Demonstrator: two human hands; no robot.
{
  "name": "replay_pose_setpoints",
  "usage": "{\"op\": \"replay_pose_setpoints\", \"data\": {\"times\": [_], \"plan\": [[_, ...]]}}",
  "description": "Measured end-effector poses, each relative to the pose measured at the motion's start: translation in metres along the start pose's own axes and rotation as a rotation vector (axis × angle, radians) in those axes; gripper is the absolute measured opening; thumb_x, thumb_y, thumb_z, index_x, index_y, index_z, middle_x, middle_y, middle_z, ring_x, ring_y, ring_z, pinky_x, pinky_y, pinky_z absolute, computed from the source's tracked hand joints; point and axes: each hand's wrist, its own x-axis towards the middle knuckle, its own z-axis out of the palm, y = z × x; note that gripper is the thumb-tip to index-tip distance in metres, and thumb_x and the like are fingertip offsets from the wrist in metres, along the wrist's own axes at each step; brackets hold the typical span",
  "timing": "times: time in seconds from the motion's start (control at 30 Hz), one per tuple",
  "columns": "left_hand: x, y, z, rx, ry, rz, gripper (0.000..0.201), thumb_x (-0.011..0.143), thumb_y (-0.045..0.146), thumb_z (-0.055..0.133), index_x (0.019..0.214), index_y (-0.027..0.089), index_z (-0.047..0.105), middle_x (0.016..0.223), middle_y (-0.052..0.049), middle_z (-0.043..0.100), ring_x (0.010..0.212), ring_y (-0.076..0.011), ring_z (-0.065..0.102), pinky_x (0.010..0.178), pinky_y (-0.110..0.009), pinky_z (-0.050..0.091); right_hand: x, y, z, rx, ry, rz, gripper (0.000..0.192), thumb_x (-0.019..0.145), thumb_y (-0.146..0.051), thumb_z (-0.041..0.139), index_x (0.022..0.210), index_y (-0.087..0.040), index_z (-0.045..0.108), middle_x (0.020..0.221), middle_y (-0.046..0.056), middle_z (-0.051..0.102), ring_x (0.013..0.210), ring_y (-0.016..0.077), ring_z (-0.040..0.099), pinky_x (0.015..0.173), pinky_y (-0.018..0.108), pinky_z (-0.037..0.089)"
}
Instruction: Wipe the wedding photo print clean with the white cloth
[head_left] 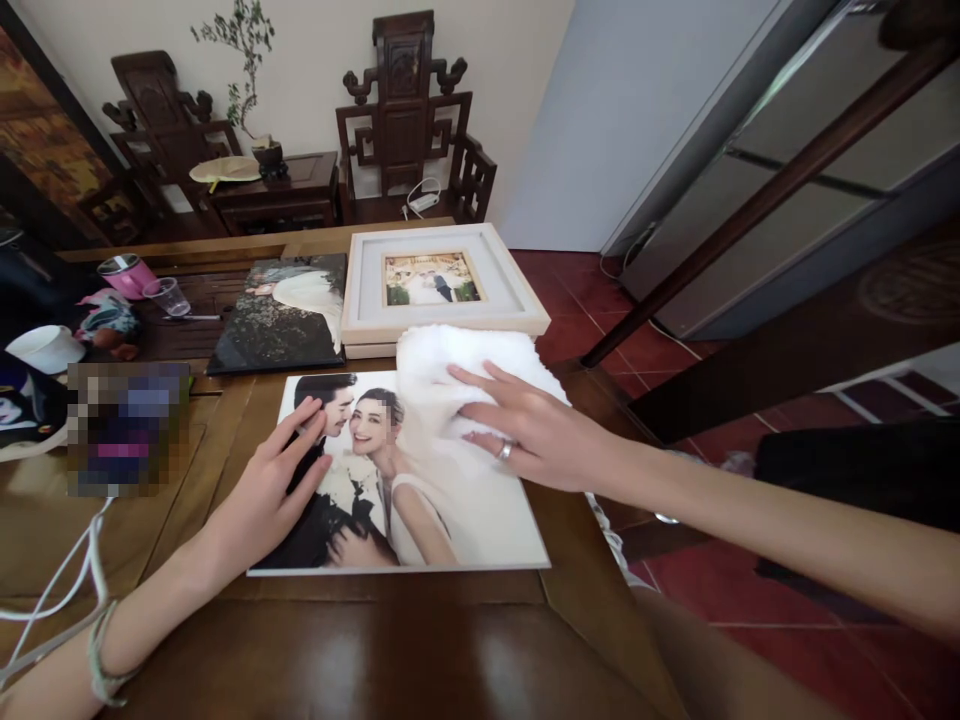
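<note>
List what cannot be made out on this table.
Head view only:
- Top right corner of the photo print: hidden under the white cloth and right hand.
- Thing left of the left hand: pixelated block.
- Framed picture: too small for detail.

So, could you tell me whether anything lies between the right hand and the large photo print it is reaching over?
Yes: a white cloth lies under the right hand, covering the photo print there. The left hand rests directly on the print.
</note>
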Motion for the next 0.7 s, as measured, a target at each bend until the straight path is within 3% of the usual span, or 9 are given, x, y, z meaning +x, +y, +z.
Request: {"op": "replay_pose_setpoints", "data": {"times": [0.1, 0.2, 0.27, 0.37, 0.5, 0.6, 0.7], "plan": [[-0.001, 0.000, 0.001, -0.003, 0.019, -0.010, 0.052, 0.097, 0.041, 0.041, 0.142, 0.015, 0.043, 0.151, -0.013, 0.039, 0.140, -0.0264, 0.037, 0.115, -0.046, 0.032, -0.008, -0.015, 0.003, 0.032, 0.003, 0.003, 0.023, 0.090, -0.016, 0.047, 0.099, -0.017, 0.068, 0.142, 0.019, 0.049, 0.140, 0.0330, 0.029, 0.109, 0.065, 0.026], [-0.002, -0.001, 0.003, -0.006, 0.034, -0.005, 0.052, 0.097, 0.042, 0.041, 0.142, 0.015, 0.042, 0.152, -0.013, 0.038, 0.141, -0.0261, 0.036, 0.116, -0.046, 0.031, -0.026, -0.057, 0.003, 0.130, 0.007, -0.090, 0.022, 0.083, -0.015, 0.053, 0.096, -0.022, 0.071, 0.144, 0.013, 0.048, 0.142, 0.0333, 0.022, 0.111, 0.067, 0.019], [-0.002, -0.002, 0.004, -0.006, 0.029, -0.004, 0.053, 0.097, 0.042, 0.040, 0.142, 0.014, 0.042, 0.153, -0.013, 0.037, 0.141, -0.0263, 0.035, 0.116, -0.046, 0.030, -0.036, -0.084, -0.003, 0.196, -0.025, -0.172, 0.014, 0.082, -0.021, 0.059, 0.086, -0.024, 0.071, 0.142, 0.010, 0.051, 0.141, 0.0325, 0.026, 0.113, 0.062, 0.020], [-0.001, -0.003, 0.005, -0.004, 0.023, -0.004, 0.052, 0.098, 0.041, 0.040, 0.142, 0.014, 0.043, 0.153, -0.013, 0.037, 0.141, -0.0265, 0.034, 0.116, -0.045, 0.030, -0.038, -0.106, -0.010, 0.232, -0.194, -0.254, 0.010, 0.085, -0.026, 0.062, 0.081, -0.028, 0.071, 0.142, 0.002, 0.052, 0.138, 0.0278, 0.036, 0.116, 0.051, 0.022], [0.000, -0.004, 0.003, 0.004, 0.018, 0.011, 0.052, 0.098, 0.040, 0.039, 0.142, 0.012, 0.044, 0.152, -0.014, 0.037, 0.141, -0.0275, 0.035, 0.116, -0.045, 0.030, -0.018, -0.087, -0.006, 0.244, -0.186, -0.243, 0.014, 0.085, -0.025, 0.059, 0.091, -0.024, 0.072, 0.142, 0.007, 0.052, 0.140, 0.0310, 0.031, 0.115, 0.059, 0.016], [0.000, -0.003, 0.001, 0.001, 0.015, 0.019, 0.051, 0.098, 0.039, 0.039, 0.141, 0.013, 0.044, 0.152, -0.013, 0.038, 0.141, -0.0273, 0.035, 0.116, -0.045, 0.030, 0.006, -0.055, -0.001, 0.181, -0.222, -0.135, 0.023, 0.086, -0.018, 0.055, 0.104, -0.020, 0.070, 0.145, 0.012, 0.047, 0.141, 0.0329, 0.027, 0.112, 0.063, 0.020], [0.000, -0.001, 0.000, -0.003, 0.013, 0.018, 0.050, 0.098, 0.039, 0.039, 0.142, 0.015, 0.044, 0.152, -0.012, 0.039, 0.141, -0.0268, 0.034, 0.116, -0.045, 0.030, 0.025, -0.028, 0.000, 0.086, -0.149, -0.009, 0.026, 0.092, -0.016, 0.047, 0.109, -0.016, 0.066, 0.136, 0.016, 0.056, 0.140, 0.0322, 0.031, 0.112, 0.064, 0.024]]}}
